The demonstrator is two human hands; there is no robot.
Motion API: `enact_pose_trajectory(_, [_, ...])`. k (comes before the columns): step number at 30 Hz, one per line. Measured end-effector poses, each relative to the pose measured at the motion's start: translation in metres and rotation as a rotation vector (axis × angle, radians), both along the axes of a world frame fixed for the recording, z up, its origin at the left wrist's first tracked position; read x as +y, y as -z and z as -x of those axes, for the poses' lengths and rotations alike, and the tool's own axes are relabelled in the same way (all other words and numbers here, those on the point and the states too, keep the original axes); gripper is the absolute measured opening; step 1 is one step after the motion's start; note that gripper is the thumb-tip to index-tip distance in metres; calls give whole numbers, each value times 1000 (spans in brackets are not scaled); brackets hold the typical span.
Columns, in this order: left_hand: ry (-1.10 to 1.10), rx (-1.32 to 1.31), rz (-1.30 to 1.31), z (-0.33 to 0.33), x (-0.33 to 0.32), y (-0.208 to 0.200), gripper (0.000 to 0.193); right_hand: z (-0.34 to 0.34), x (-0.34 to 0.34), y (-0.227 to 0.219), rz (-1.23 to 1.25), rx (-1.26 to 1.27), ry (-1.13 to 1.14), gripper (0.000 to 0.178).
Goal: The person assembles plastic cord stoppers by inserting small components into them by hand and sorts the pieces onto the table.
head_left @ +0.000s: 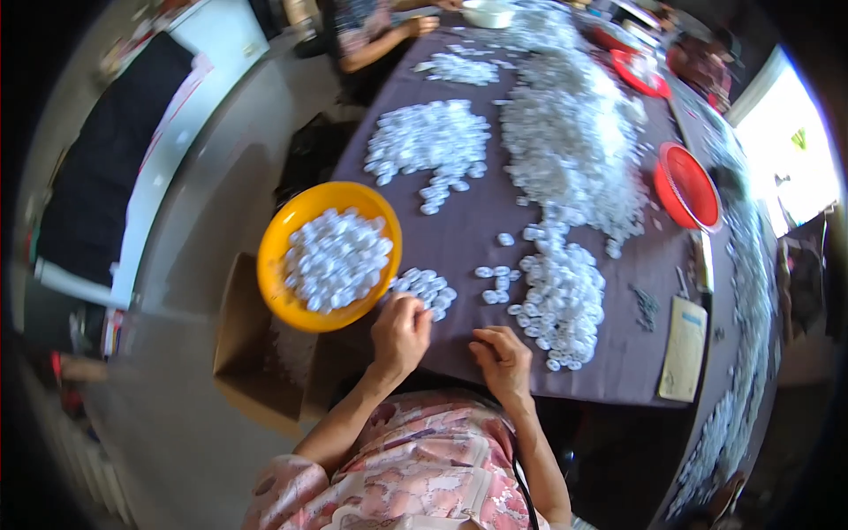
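My left hand (402, 336) is closed, with fingers curled down at the table's near edge, beside a small cluster of clear-white round plastic pieces (426, 290). Whatever it may hold is hidden. Just left of it, a yellow bowl (383, 205) contains a heap of the same pieces. My right hand (503, 358) has bent fingers drawn together over the dark cloth, to the left of a denser pile of pieces (565, 305). I cannot make out anything between those fingers. Several separate pieces (496, 284) lie between the cluster and that pile.
A long heap of pieces (565, 132) runs up the dark table, with another group (428, 146) to its left. Red baskets (687, 187), a yellowish pad (682, 349) and small dark bits (647, 307) lie right. A cardboard box (237, 353) stands below the bowl. Other people sit at the far end.
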State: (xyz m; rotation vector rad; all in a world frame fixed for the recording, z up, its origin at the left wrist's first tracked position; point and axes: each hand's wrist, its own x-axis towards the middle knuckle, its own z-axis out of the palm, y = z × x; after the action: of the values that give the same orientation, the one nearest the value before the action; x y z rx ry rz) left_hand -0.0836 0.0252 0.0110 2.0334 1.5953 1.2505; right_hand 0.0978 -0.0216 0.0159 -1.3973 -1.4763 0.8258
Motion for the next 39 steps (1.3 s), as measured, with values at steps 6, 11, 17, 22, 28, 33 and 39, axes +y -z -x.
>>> enact_pose_trajectory(6, [117,248,-124,-11,8,-13,35,-5,6,-6,-18,78,-93,17])
enact_pose_trajectory(11, [231,425,-71,-21,22,-1,33,-40,-8,-36,-5,119,-126,13])
enact_pose_trajectory(17, [162,398,-86,-25,30,6,13,-146,-19,-35,-56,-181,444,13])
enact_pose_trajectory(22, [152,473,-88,-30,30,2,12,-221,-12,-28,-67,-480,655,6])
enact_pose_trajectory(28, [108,529,-52,-34,32,-3,12,-240,12,-15,49,-680,649,8])
enact_pose_trajectory(33, [65,481,-35,-32,30,-7,13,-240,14,-9,98,-741,660,7])
enact_pose_trajectory(39, [54,409,10,-28,31,0,13,-235,9,0,147,-899,661,5])
